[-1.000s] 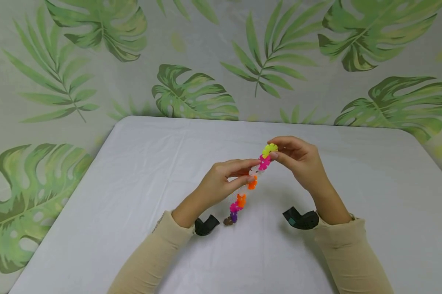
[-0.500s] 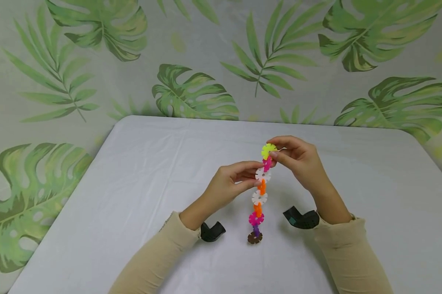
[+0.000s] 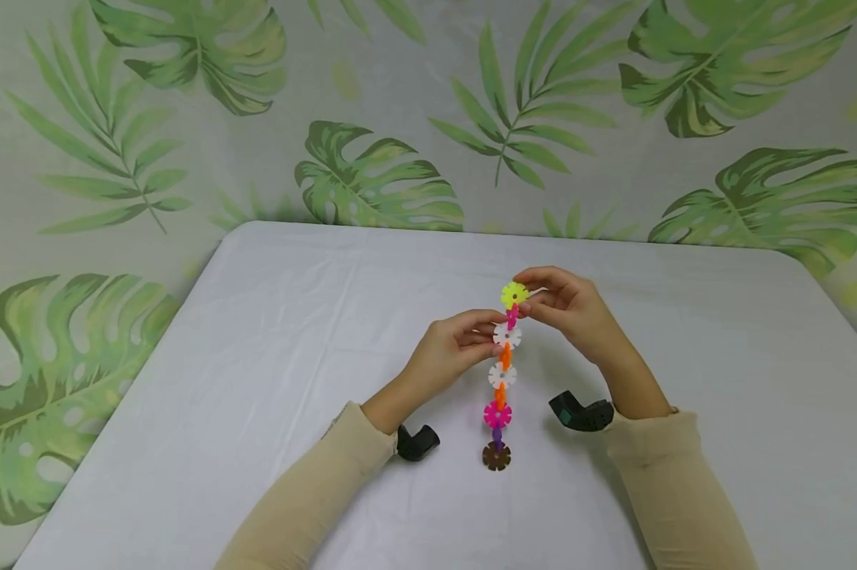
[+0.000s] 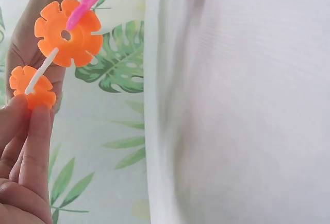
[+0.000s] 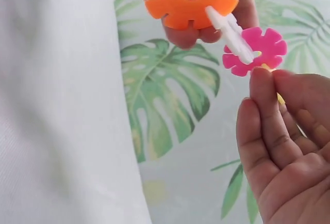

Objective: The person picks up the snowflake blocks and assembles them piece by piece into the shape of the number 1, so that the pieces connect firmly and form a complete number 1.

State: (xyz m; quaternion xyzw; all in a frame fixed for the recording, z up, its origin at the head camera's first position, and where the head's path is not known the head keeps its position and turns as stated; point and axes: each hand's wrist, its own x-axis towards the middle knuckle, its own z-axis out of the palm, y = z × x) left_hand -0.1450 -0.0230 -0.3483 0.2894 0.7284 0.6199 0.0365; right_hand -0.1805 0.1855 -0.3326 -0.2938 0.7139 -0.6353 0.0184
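Note:
A chain of slotted flower-shaped plastic discs hangs almost straight in the head view. From the top come a yellow disc (image 3: 514, 295), a pink one, a white disc (image 3: 507, 336), then orange, white, orange, pink, purple, and a brown disc (image 3: 496, 457) at the bottom. My right hand (image 3: 566, 309) pinches the top end at the yellow disc, next to the pink disc (image 5: 265, 49) in the right wrist view. With thumb and fingertips my left hand (image 3: 442, 346) holds the chain from the left at the upper orange disc (image 4: 32, 86). Neighbouring discs slot together at right angles.
A white cloth covers the table (image 3: 221, 380). Behind it hangs a leaf-patterned backdrop (image 3: 385, 174). One black device sits by the left wrist (image 3: 418, 443) and another black device (image 3: 581, 411) by the right wrist.
The chain's lower end has swung right and nearer to me, so the slanted chain now hangs almost upright. My left hand has moved right with it; my right hand has shifted slightly left.

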